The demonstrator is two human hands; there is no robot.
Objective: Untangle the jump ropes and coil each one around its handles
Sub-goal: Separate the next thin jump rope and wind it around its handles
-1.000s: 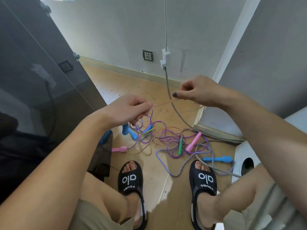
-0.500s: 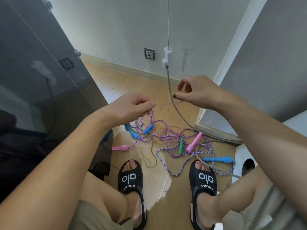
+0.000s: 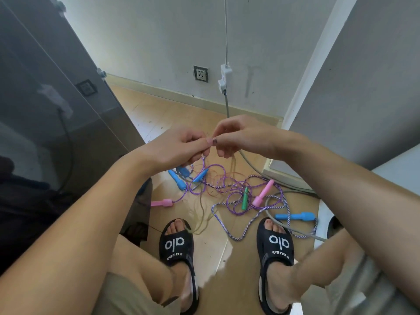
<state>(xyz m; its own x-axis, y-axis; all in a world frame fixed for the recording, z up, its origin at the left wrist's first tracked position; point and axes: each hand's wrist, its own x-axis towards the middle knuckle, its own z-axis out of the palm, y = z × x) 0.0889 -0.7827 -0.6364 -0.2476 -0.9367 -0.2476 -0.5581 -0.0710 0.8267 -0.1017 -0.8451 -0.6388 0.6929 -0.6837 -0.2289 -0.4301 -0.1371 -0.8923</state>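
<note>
A tangle of jump ropes lies on the wooden floor in front of my feet: purple and striped cords with blue handles, pink handles and a green handle. A thin yellowish clear rope hangs from my hands down to a loop by my left sandal. My left hand and my right hand meet fingertip to fingertip above the tangle, both pinching this thin rope. A purple cord also runs up under my left hand.
A dark glass cabinet stands on the left. A grey wall and a white ledge close the right side. A grey cable drops from a wall plug across the floor. My feet wear black sandals.
My hands were apart with the thin rope stretched between them. They have come together and lower, fingertips now touching, and the rope hangs slack below them.
</note>
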